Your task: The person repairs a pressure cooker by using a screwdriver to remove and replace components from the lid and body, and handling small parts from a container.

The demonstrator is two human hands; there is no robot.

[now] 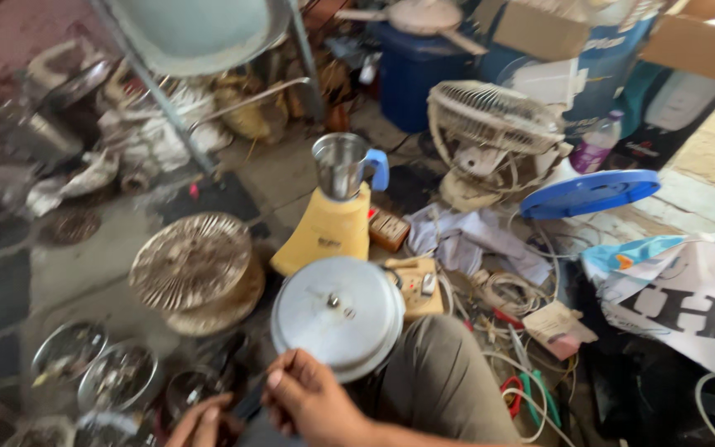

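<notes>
Down at about 7 o'clock are a few shiny steel bowls (pixel 117 377) on the floor, and just above them at 9 o'clock a stack of dusty round fan grilles (pixel 192 263).

The left hand (pixel 202 424) is at 6 o'clock, fingers curled, touching the near end of a dark handle (pixel 250 404). It's cut off by the frame edge, so I can't tell if it's actually gripping. The right hand (pixel 312 401) sits just beside it, wrist coming in from 5 o'clock, fingers folded over the far end of that handle and closed on it. The handle seems to belong to the round grey metal lid (pixel 337 314) lying flat dead centre, against the person's knee (pixel 440 372).

My read: this is the getting-a-hold stage, both hands settling on the handle. Any next move would need a firm two-handed grip and some room, since stuff crowds in all around.

Behind the lid at 12 o'clock is a yellow mixer (pixel 328 232) with a steel jar (pixel 341 164). At 1 o'clock there's a white table fan (pixel 490 136), at 2 o'clock a blue disc (pixel 591 192), and tangled wires (pixel 511 298) at 3.
</notes>
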